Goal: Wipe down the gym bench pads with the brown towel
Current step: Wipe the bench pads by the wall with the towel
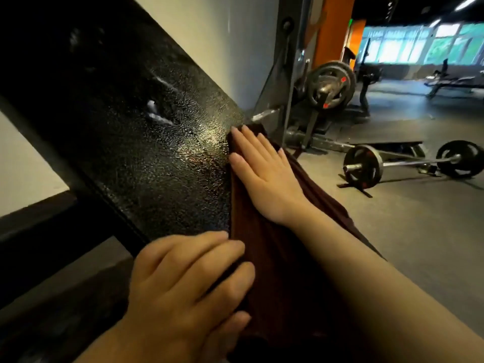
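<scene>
While flat on brown towel (277,258): both hands, L (188,281) & R (264,171).

- I see a pale wall (222,35) with a dark skirting strip (34,213).
- Grey floor (392,218) carries a loaded barbell (408,161).
- Plate rack (330,85) stands beside an orange pillar (332,27).
- Bright windows (419,45) line the far side.
</scene>
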Demonstrator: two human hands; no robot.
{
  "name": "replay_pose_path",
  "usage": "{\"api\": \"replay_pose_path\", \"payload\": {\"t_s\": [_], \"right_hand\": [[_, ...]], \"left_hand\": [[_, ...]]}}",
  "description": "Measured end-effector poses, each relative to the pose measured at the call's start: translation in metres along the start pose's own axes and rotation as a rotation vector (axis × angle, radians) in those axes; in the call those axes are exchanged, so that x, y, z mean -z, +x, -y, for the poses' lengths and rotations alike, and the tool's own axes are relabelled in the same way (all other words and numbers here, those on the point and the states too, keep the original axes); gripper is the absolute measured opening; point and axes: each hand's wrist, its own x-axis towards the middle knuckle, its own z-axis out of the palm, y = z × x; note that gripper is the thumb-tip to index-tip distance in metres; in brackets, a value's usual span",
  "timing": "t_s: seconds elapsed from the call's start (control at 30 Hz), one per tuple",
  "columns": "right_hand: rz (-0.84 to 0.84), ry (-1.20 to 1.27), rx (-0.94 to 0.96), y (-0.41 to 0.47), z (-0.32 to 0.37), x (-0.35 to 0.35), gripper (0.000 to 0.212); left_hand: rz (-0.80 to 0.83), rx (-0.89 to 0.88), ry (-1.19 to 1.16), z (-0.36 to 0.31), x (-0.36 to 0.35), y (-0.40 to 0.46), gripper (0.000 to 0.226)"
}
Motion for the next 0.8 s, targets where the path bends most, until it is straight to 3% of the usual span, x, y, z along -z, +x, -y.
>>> {"api": "replay_pose_path", "payload": {"t_s": [0.2,0.3,0.43,0.6,0.8], "right_hand": [[-0.002,-0.007,-0.147,-0.014,0.010,0.001,0.067],[0.005,-0.036,-0.291,-0.026,0.015,0.001,0.066],[-0.019,-0.053,-0.339,-0.033,0.017,0.001,0.062],[-0.012,-0.085,-0.398,-0.033,0.013,0.001,0.063],[-0.006,-0.087,-0.470,-0.031,0.015,-0.002,0.064]], "left_hand": [[0.294,0.182,-0.036,-0.013,0.021,0.009,0.029],[0.430,0.245,-0.090,-0.018,0.033,0.019,0.026],[0.565,0.310,-0.223,-0.023,0.057,0.030,0.024],[0.609,0.451,-0.265,0.019,0.086,0.064,0.016],[0.608,0.379,-0.113,0.107,0.093,0.098,0.011]]}}
